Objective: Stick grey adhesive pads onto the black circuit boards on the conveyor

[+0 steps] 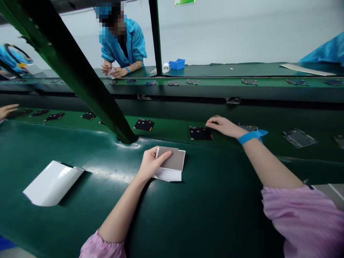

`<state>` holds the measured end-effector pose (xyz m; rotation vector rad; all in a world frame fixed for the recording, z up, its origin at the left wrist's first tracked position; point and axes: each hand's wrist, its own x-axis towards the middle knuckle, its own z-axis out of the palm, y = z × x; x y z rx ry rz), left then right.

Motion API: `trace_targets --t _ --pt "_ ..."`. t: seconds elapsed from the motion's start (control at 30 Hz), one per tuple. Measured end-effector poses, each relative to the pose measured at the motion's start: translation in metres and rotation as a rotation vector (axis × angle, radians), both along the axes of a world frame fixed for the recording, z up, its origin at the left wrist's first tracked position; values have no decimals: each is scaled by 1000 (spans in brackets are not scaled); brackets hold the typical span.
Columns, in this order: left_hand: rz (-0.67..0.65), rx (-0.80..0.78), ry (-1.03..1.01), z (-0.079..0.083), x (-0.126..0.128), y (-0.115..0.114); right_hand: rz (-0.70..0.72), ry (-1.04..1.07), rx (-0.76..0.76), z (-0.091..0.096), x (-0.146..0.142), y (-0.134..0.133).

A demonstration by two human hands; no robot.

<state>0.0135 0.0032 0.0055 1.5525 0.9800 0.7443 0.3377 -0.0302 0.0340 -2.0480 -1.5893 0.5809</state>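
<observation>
My left hand (152, 163) is closed round a small stack of grey sheets (174, 160) with white backing, the thumb lying on top. The stack is just over the green table, with a loose white flap (169, 175) below it. My right hand (221, 126), with a blue band (252, 136) at the wrist, reaches over the conveyor belt. Its fingers are bent and drawn together at the upper right corner of a black circuit board (200, 133). Whether anything is in that pinch is too small to tell.
A curled white sheet (52, 184) lies on the table at left. A green post (107, 107) slants down to the table edge. Several boards, among them one black board (144, 124) and a grey one (299, 138), lie along the belt. A co-worker (123, 46) stands opposite, beside a blue bin (177, 64).
</observation>
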Motion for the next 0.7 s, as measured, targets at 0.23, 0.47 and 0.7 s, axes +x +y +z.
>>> trace_targets --t 0.23,0.47,0.7 --pt "-3 -7 26 0 1 1 209 -40 -211 -5 29 7" --pt "-9 22 7 2 0 2 160 -116 -186 -17 38 -1" --pt "-2 44 8 -1 -1 3 -84 -94 -103 -16 37 -29"
